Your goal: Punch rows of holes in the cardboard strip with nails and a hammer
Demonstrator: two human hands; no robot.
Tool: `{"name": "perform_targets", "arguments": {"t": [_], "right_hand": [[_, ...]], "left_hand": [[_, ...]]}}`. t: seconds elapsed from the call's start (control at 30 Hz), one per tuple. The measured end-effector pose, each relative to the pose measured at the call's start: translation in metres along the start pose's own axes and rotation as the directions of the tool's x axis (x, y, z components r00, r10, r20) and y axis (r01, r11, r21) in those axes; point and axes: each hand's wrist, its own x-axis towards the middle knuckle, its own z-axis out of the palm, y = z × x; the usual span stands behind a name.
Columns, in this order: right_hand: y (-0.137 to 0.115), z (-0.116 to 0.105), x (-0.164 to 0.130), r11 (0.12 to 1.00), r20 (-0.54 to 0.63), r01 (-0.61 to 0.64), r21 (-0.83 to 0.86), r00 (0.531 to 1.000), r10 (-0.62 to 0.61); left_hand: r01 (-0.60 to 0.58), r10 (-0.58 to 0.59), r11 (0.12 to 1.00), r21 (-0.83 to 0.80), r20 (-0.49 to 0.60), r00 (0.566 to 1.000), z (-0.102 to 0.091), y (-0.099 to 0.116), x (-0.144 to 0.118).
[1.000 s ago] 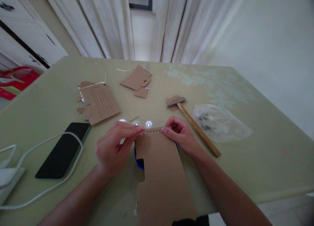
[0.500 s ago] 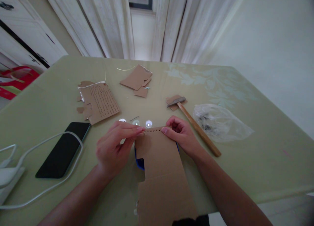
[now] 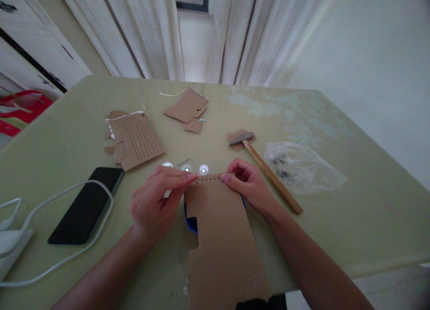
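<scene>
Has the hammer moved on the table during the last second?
No. The hammer lies in the same spot, its head beside the cardboard scrap and its handle next to the plastic bag.

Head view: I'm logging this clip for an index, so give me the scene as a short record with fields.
left hand: pinches far left corner of cardboard sheet
right hand: pinches far right corner of the sheet
sheet: row of small holes along far edge, blue object beneath
hammer: lying right of the hands, untouched
plastic bag: beyond the hammer
phone: face up, left, white cable over it
perforated cardboard: far left
surface: green table
</scene>
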Motion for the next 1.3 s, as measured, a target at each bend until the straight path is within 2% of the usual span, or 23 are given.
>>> {"name": "perform_targets", "arguments": {"t": [0.5,0.93,1.3], "right_hand": [[-0.0004,0.0002,-0.0006,0.999,-0.008,-0.019,-0.033,1.0,0.018],[0.0007,-0.0001,-0.0001,0.999,-0.004,-0.012,-0.03,1.0,0.012],[0.0002,0.0001,-0.0001,0.999,-0.001,-0.014,-0.029,1.0,0.014]], "left_hand": [[0.033,-0.033,0.999,0.017,0.01,0.999,-0.0012,0.0038,-0.0006],[0.011,-0.011,1.0,0.022,0.007,1.0,-0.0013,0.0016,-0.0012],[-0.044,0.042,0.999,0.031,0.055,0.998,-0.0013,0.0038,0.0002]]}}
